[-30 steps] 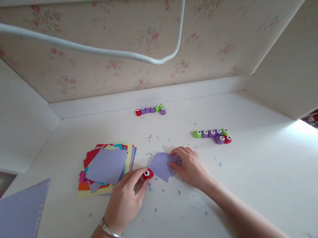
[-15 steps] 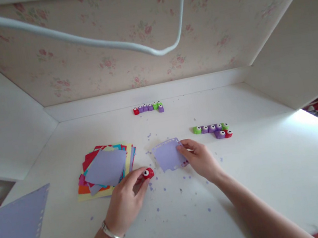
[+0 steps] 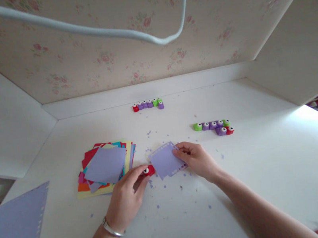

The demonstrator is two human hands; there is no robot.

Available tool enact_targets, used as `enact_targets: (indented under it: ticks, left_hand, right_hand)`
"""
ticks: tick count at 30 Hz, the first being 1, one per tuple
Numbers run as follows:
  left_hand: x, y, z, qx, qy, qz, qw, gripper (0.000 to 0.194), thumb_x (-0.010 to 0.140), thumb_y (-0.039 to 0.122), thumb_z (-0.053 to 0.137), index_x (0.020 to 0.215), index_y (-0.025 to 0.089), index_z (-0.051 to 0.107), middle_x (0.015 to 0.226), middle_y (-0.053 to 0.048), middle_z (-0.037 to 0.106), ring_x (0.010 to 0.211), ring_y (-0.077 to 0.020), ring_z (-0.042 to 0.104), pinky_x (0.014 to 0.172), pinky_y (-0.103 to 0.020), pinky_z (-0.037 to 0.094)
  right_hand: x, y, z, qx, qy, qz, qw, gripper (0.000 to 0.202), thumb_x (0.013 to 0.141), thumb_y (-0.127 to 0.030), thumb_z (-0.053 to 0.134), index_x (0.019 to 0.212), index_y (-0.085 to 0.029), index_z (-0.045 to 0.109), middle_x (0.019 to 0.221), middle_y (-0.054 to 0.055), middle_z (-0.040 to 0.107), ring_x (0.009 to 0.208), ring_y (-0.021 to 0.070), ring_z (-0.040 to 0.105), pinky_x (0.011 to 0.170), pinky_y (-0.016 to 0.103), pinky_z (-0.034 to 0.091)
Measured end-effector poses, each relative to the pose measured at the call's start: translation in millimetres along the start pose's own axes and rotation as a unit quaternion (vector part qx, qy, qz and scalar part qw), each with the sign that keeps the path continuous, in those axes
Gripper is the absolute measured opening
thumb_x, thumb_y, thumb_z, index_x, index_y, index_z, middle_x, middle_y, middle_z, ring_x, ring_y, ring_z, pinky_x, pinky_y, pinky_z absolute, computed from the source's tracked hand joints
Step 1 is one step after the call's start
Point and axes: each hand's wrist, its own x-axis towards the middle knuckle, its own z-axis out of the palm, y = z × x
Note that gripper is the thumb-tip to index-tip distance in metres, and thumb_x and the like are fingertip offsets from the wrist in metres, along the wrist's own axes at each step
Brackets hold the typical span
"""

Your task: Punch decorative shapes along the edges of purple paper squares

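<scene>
1. Red punch (image 3: 149,170) is gripped in the left hand (image 3: 126,196), fingers closed.
2. Purple sheet (image 3: 165,161), just beside it, is pinched by the right hand (image 3: 198,162).
3. Edge-punching is presumably being done; sheet edge should be aligned with punch.

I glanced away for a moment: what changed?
The right hand turned the small purple sheet, drew it away from the red punch, then brought it back left to it. The left hand still holds the punch; the paper pile stayed put.
</scene>
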Motion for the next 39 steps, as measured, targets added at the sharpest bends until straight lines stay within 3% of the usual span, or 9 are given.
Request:
enact_targets:
  ticks: [6,15,31,39]
  left_hand:
    - [0.1,0.3,0.0,0.022,0.004,0.034,0.999,0.028,0.094,0.024,0.055,0.121,0.026,0.056,0.117,-0.006,0.068,0.105,-0.0206,0.066,0.095,-0.036,0.055]
    - [1.4,1.9,-0.7,0.034,0.008,0.053,0.998,0.029,0.094,0.023,0.054,0.122,0.025,0.056,0.116,-0.006,0.068,0.104,-0.0206,0.067,0.092,-0.036,0.056]
    - [1.1,3.8,-1.9,0.038,0.009,0.046,0.998,0.027,0.094,0.024,0.055,0.12,0.025,0.057,0.115,-0.005,0.069,0.102,-0.0192,0.067,0.092,-0.032,0.056]
    - [-0.2,2.0,-1.2,0.039,0.011,0.038,0.998,0.027,0.094,0.025,0.056,0.121,0.024,0.057,0.113,-0.006,0.069,0.101,-0.0192,0.067,0.091,-0.033,0.056]
  right_hand:
    - [0.9,2.5,-1.6,-0.018,0.008,-0.014,1.0,0.026,0.087,-0.041,0.055,0.092,-0.02,0.068,0.075,0.002,0.068,0.059,0.0129,0.057,0.05,0.023,0.042]
    - [0.3,0.0,-1.0,-0.011,0.0,-0.013,1.0,0.026,0.087,-0.041,0.055,0.089,-0.019,0.067,0.074,0.003,0.067,0.06,0.0133,0.057,0.051,0.023,0.044]
    - [-1.0,0.0,-0.3,-0.017,-0.009,-0.006,1.0,0.026,0.087,-0.041,0.055,0.093,-0.02,0.068,0.077,0.002,0.068,0.06,0.0126,0.055,0.052,0.023,0.041]
    - [-2.7,-2.1,2.9,-0.037,-0.024,-0.008,0.999,0.026,0.088,-0.042,0.055,0.091,-0.019,0.066,0.072,0.0,0.062,0.053,0.0096,0.048,0.045,0.021,0.035]
